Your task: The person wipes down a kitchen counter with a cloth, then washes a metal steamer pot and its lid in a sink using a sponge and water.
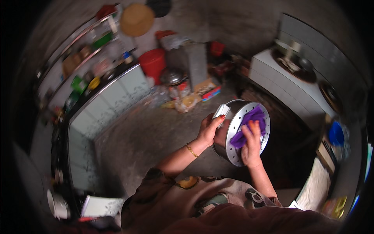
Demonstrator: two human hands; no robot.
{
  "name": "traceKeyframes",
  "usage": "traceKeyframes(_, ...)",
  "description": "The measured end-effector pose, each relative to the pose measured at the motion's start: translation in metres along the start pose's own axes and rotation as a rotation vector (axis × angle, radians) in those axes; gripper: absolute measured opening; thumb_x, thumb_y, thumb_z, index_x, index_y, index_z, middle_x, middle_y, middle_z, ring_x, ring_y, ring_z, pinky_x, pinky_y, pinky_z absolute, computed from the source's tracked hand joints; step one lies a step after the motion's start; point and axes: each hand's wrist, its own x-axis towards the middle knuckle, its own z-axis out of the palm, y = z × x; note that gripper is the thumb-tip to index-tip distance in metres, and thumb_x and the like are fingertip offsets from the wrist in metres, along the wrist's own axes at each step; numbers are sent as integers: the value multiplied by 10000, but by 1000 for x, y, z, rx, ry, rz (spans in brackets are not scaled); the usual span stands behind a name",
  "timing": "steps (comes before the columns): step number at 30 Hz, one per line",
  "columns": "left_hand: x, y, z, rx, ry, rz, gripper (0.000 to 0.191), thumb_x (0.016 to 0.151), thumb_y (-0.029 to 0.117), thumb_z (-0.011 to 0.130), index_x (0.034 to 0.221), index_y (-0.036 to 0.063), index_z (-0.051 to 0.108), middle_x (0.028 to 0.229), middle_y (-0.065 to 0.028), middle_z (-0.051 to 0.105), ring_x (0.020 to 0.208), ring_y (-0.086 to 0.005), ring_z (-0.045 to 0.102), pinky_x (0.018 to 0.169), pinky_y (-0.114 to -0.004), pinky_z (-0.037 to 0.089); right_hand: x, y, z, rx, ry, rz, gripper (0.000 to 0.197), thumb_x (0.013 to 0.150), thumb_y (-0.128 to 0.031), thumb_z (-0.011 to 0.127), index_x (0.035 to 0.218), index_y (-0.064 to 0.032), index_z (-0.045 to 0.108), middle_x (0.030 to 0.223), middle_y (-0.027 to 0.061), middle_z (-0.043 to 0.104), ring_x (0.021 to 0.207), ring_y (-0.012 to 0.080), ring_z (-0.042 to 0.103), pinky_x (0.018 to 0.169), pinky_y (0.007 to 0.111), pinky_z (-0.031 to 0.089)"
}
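A metal steamer pot [233, 128] is held up in front of me, tilted on its side. Its flat, perforated base [237, 156] faces right, with small round holes near the rim. My left hand [209, 131] grips the pot by a white side handle [221, 112], thumb over it. Against the perforated face, my right hand [252, 143] presses a crumpled purple cloth [253, 115]. The fingers of that hand are spread over the cloth and partly hide it. The pot's far side and inside are out of sight.
A counter with pale cabinet doors [108, 105] runs along the left. On the floor ahead stand a red bucket [152, 64], a lidded metal pot [173, 76] and an open cardboard box [206, 87]. A tiled stove [280, 76] and a blue bowl [336, 134] are to the right.
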Motion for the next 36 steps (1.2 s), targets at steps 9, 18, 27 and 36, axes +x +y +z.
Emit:
traceKeyframes(9,-6,206,-181,-404,338,24,361,777,315,646,1008,51,562,952,-22,574,865,-107,537,754,-269,442,101,-45,122,982,230,1057,331,826,-26,370,1117,-33,527,1027,134,574,969,258,552,915,371,401)
traceKeyframes(18,11,204,-277,-566,457,-13,482,860,468,472,1175,105,498,1137,-54,546,1022,-172,531,860,-340,445,182,-88,235,1901,13,1181,420,829,-306,532,1158,-46,516,1132,98,570,1036,270,530,921,403,401)
traceKeyframes(27,73,207,-362,241,515,27,747,853,274,512,1404,71,50,1393,-158,257,1255,-286,305,1023,-370,265,293,-41,352,2052,-135,1172,325,745,-178,564,1032,-27,570,1000,103,619,913,271,580,847,377,441)
traceKeyframes(36,102,284,-415,1217,269,293,1011,689,123,651,1366,-33,-84,1429,-268,-16,1335,-383,28,1077,-410,81,391,-88,489,2095,-276,1265,337,784,-187,539,1068,-6,553,1034,145,603,955,282,563,876,382,432)
